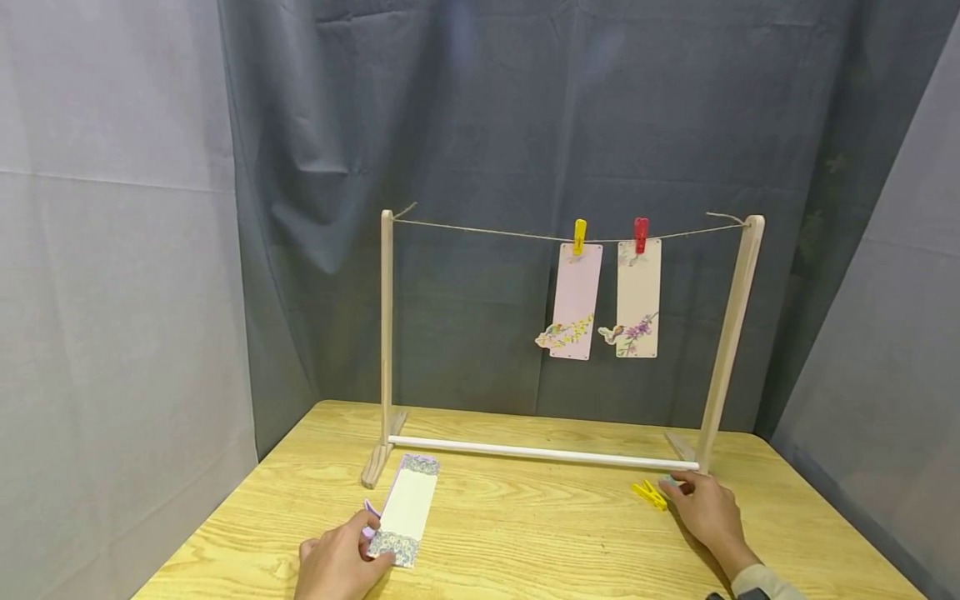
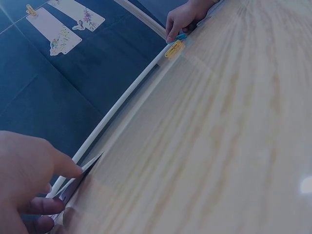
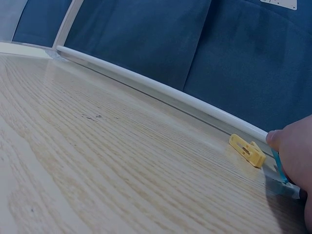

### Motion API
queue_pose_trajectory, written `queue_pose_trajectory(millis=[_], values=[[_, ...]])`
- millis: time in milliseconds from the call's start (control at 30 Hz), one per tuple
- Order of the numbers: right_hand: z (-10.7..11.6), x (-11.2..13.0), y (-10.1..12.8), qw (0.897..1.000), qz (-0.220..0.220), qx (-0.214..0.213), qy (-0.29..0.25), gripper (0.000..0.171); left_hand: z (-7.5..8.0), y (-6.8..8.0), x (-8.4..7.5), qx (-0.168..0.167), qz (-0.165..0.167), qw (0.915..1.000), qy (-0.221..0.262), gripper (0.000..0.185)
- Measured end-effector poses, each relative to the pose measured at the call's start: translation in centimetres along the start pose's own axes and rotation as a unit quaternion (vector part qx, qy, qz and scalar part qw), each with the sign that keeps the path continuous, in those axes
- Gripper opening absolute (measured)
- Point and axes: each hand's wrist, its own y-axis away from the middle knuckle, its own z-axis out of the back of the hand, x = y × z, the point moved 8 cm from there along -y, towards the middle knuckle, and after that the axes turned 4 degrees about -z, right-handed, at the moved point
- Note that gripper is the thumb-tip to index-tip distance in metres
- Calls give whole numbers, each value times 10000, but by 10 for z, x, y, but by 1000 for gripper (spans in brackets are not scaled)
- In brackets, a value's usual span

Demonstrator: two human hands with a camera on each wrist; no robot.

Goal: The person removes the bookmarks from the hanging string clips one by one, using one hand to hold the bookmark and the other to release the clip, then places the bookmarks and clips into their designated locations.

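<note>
My left hand (image 1: 341, 560) pinches the lower end of a pale bookmark card (image 1: 408, 504) with grey lace-like bands and a purple edge; fingers and thumb lie on either side of it. In the left wrist view the card is seen nearly edge-on, just above the table. Over at the right, my right hand (image 1: 705, 510) holds a teal clothespin (image 3: 279, 165) between thumb and fingers, most of it hidden by the hand. Close beside those fingers, a yellow clothespin (image 1: 649, 495) lies on the table.
A wooden stand (image 1: 387, 333) with a white bottom bar (image 1: 540, 453) spans the table (image 1: 525, 533). From its string (image 1: 480, 229) hang a pink card (image 1: 576, 292) under a yellow clothespin (image 1: 580, 237) and a cream card (image 1: 637, 292) under a red clothespin (image 1: 641, 235). Grey curtains surround the table.
</note>
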Motion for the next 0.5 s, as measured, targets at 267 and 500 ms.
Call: queue_pose_trajectory(millis=[267, 500], values=[[-1, -2, 1, 10000, -93, 16, -16, 48, 0, 1, 0, 20, 30, 10000, -55, 41], [-1, -3, -1, 9999, 1, -88, 74, 44, 0, 1, 0, 36, 23, 9999, -104, 41]])
